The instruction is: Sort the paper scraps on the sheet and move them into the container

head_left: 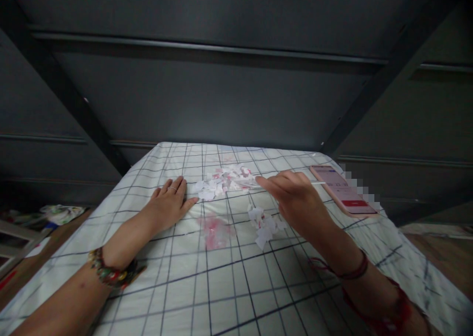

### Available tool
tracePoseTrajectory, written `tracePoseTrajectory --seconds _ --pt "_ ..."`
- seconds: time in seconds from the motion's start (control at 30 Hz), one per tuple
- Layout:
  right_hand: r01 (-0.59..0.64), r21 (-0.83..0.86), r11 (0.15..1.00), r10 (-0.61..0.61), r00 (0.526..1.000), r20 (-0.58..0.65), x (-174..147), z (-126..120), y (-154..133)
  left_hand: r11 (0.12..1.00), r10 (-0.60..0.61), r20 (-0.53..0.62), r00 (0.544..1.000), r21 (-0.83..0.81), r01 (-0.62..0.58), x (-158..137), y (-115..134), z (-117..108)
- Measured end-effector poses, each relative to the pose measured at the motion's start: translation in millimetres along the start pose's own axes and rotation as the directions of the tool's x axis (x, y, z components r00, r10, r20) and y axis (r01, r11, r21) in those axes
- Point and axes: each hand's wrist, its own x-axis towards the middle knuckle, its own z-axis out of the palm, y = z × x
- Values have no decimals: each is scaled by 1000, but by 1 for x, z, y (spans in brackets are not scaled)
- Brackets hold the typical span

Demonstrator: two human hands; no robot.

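My left hand lies flat on the checked cloth with its fingers stretched out. Its thumb points at the edge of a pile of torn paper scraps, white with some pink and red. My right hand is closed around a thin pale stick, whose front end reaches over the right side of that pile; its exact kind is too blurred to tell. A smaller heap of white scraps lies just below the right hand. Between the hands, nearer me, is a see-through pinkish-red piece, perhaps thin plastic.
A phone in a pink case lies on the right side of the cloth-covered surface. A dark panelled wall stands right behind its far edge. On the lower left is a crumpled cloth beside a pale frame.
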Motion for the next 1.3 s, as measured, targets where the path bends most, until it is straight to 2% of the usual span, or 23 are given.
tracePoseTrajectory --seconds 0.13,0.3,0.57,0.73,0.87,0.97,1.07,1.3 --pt "16 65 998 -22 995 93 0 -2 0 1000 -9 2 1000 -8 9 -1 1 -2" --pt "-14 43 999 13 1000 8 -2 -9 4 999 -22 0 1000 -29 22 -2 3 -3" --pt "-73 16 997 72 997 35 -4 -10 13 999 -15 -2 1000 -36 14 0 0 0" --pt "5 122 993 -4 1000 -8 -3 -7 6 1000 -3 1 1000 -28 3 0 0 -2" --pt "60 130 990 -63 998 25 -2 -12 5 1000 -5 12 1000 -24 5 0 0 -2" --pt "90 137 986 -90 996 -3 -3 -20 9 1000 -12 23 1000 -15 13 0 0 -2" --pt "97 159 983 -94 995 -26 -4 -23 11 1000 -14 28 1000 -10 14 1 1 -2" --pt "73 138 988 -76 997 20 -5 -22 14 1000 -18 23 1000 -4 18 1 1 -2"
